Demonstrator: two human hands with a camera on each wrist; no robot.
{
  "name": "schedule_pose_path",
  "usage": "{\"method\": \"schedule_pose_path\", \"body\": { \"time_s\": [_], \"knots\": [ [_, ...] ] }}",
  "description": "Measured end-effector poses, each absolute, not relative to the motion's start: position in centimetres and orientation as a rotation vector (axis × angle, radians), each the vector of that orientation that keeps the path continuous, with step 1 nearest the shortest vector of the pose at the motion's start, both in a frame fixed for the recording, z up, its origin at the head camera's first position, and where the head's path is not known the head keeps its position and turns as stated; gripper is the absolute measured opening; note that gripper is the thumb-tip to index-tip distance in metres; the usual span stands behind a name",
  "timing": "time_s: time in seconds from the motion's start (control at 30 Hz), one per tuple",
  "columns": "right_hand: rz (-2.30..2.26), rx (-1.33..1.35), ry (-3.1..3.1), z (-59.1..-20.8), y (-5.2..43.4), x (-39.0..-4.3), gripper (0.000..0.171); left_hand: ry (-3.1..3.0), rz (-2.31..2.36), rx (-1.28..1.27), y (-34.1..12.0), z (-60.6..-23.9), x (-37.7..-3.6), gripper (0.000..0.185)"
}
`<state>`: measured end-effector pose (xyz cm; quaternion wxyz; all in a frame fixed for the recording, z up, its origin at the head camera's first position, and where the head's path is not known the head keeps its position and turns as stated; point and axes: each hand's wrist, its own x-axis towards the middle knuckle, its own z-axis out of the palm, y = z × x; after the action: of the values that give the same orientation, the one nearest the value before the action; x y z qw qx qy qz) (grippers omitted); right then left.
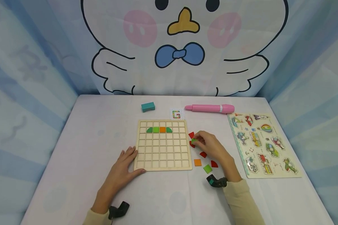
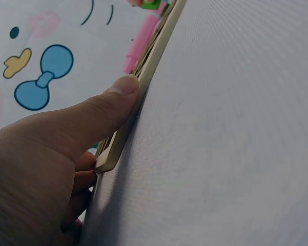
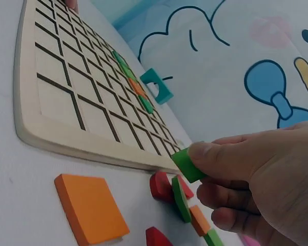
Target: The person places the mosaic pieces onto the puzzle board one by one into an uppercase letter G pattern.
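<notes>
A wooden grid board [image 1: 163, 150] lies on the table, with a row of green and orange tiles [image 1: 159, 129] in its upper part. My left hand [image 1: 123, 170] rests against the board's near left corner, fingers along the left side. In the left wrist view, the thumb [image 2: 105, 110] touches the board's edge. Just off the board's right edge, my right hand [image 1: 211, 146] pinches a green square tile [image 3: 188, 165] between thumb and fingers. Below that hand lie red pieces [image 3: 161, 187], a leaning green piece [image 3: 181, 200] and an orange square tile [image 3: 92, 210].
Behind the board are a teal block [image 1: 148, 107], a small pattern card [image 1: 177, 114] and a pink marker-like pen [image 1: 209, 108]. A picture puzzle board [image 1: 266, 145] lies at the right. Another green tile [image 1: 207, 169] sits near the right wrist.
</notes>
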<state>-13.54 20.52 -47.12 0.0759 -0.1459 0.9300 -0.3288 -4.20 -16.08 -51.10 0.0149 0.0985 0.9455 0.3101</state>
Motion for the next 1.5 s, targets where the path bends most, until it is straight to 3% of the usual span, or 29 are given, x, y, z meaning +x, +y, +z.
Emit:
{"method": "schedule_pose_path", "body": {
  "time_s": [0.63, 1.5],
  "knots": [
    [-1.000, -0.735, 2.791, -45.2, 15.4, -15.5, 0.023, 2.941, 0.970, 0.306, -16.0, -51.1, -4.1, 0.088],
    [-1.063, -0.867, 2.755, -47.5, 8.1, -17.5, 0.016, 2.941, 0.976, 0.317, -16.1, -51.3, -4.2, 0.087]
  ]
}}
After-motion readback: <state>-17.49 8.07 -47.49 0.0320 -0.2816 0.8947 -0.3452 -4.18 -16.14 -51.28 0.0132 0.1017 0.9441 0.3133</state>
